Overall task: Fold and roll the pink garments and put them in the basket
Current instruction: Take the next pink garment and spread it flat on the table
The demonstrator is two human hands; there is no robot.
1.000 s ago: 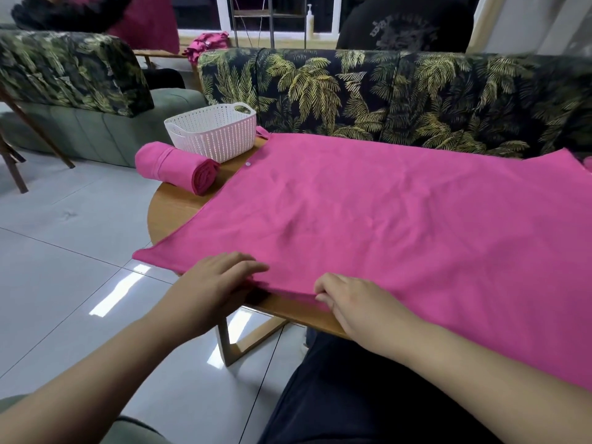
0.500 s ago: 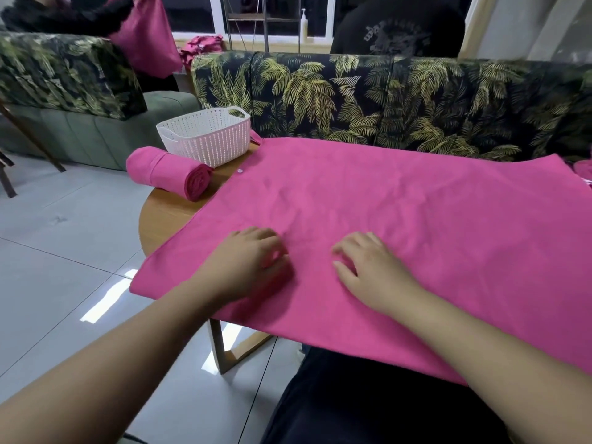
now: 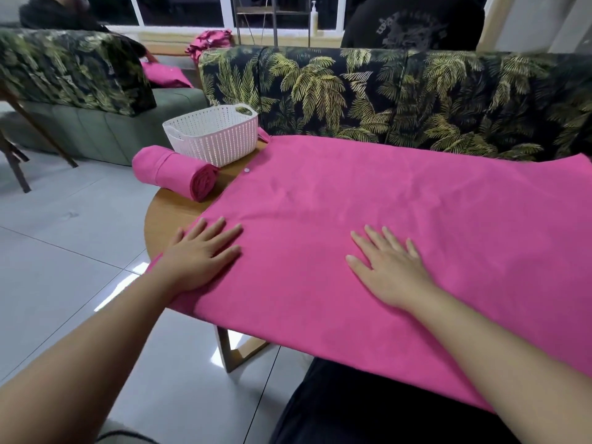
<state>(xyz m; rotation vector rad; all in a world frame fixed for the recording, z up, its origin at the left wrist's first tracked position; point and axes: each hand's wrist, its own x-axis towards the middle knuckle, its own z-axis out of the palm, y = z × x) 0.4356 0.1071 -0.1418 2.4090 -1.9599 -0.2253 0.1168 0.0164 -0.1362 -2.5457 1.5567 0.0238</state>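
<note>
Head view, left to right. Grey tiled floor (image 3: pixel 64 251) lies bare along the left side of the round wooden table (image 3: pixel 166 216), whose curved left rim is uncovered. A rolled pink garment (image 3: pixel 174 173) lies on the table's far-left part, its spiral end facing the viewer and its other end overhanging the rim; it sits just beside the white perforated basket (image 3: pixel 214 136), and whether the two touch cannot be told. The basket stands upright near the table's far edge; what can be seen of its inside holds no garment. A bare strip of table separates the roll from the left border of the flat pink garment (image 3: pixel 400 225), which is spread over most of the table, bearing a small white button (image 3: pixel 246 170) near its far-left edge. The left hand (image 3: pixel 201 254) lies flat and released, fingers straight, palm down on the garment's near-left corner, where the cloth hangs past the rim. The right hand (image 3: pixel 387 267) is likewise flat and released, fingers spread, pressing the cloth near its middle, well apart from the left hand. The garment's near edge overhangs the table toward the person's dark-clothed lap (image 3: pixel 368 408); its far edge runs just beside the palm-print sofa (image 3: pixel 400 97). The cloth's right end passes out of view.
</note>
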